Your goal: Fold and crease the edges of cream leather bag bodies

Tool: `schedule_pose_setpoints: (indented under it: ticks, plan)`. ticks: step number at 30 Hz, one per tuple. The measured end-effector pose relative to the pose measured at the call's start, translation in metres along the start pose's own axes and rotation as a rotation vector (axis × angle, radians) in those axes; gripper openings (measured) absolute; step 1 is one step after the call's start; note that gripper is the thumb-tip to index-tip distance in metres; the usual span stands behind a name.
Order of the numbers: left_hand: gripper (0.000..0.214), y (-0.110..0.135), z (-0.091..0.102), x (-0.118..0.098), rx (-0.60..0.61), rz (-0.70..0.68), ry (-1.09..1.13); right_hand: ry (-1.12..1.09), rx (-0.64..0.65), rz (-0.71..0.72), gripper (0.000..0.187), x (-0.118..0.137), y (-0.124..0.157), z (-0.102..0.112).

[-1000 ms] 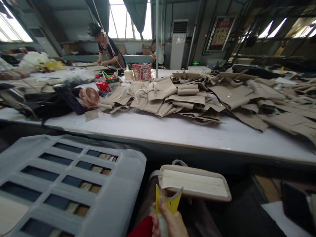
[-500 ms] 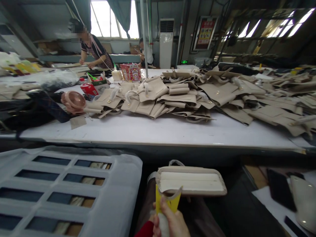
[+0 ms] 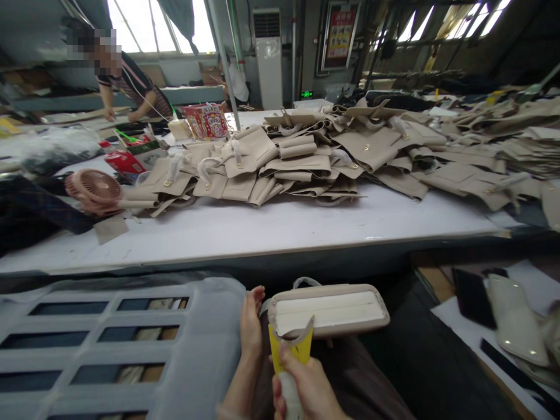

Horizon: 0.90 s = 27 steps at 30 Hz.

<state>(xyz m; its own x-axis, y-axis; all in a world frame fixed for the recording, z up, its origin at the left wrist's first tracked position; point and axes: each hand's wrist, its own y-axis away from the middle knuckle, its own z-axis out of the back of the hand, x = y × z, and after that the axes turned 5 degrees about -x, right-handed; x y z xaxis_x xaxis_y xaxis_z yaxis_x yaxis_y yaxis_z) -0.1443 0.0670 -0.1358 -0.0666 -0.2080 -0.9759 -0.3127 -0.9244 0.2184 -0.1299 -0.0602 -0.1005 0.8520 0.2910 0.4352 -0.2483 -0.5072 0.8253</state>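
A beige handbag (image 3: 336, 290) with a pale base facing me lies across my lap, a wrapped handle loop showing behind it. My right hand (image 3: 301, 373) is closed around the whitish grip of a yellow tool (image 3: 301, 350) with a concave, curved end. That end is at the bag's near left corner; whether it touches is unclear. My left hand (image 3: 251, 321) is raised at the bag's left, fingers apart and nothing visible in them, close to the edge of a white plastic crate (image 3: 205, 326).
Beige bag pieces (image 3: 254, 151) are heaped on the white table (image 3: 210, 233) ahead. A pink fan (image 3: 94, 189) and a red box (image 3: 205, 121) stand at left. Dark and beige parts (image 3: 516, 315) lie on the right. A person (image 3: 131, 87) works across the table.
My left hand has come away from the tool and up beside the bag's left end. The right hand keeps the tool at the same corner. The view has shifted to the right.
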Motion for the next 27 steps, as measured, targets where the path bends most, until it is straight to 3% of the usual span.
schedule_pose_setpoints:
  ticks: [3, 6, 18, 21, 24, 27]
  plan:
    - [0.058, 0.001, -0.004, -0.014, 0.150, -0.096, -0.096, 0.030, -0.038, -0.019, 0.067, 0.000, 0.000, 0.001]
    - [0.052, 0.007, -0.014, -0.025, 0.272, -0.143, -0.210, 0.068, -0.025, -0.019, 0.067, 0.001, -0.002, 0.004]
    - [0.054, 0.013, -0.026, -0.029, 0.232, -0.222, -0.566, 0.116, 0.192, -0.149, 0.042, 0.040, 0.000, 0.025]
    - [0.048, 0.013, -0.032, -0.032, 0.226, -0.268, -0.675, 0.153, 0.164, -0.157, 0.039, 0.042, -0.004, 0.027]
    - [0.044, 0.011, -0.036, -0.031, 0.208, -0.306, -0.768, 0.155, 0.189, -0.172, 0.040, 0.040, -0.005, 0.031]
    - [0.044, 0.012, -0.038, -0.031, 0.201, -0.331, -0.844, 0.135, 0.275, -0.157, 0.054, 0.038, -0.004, 0.040]
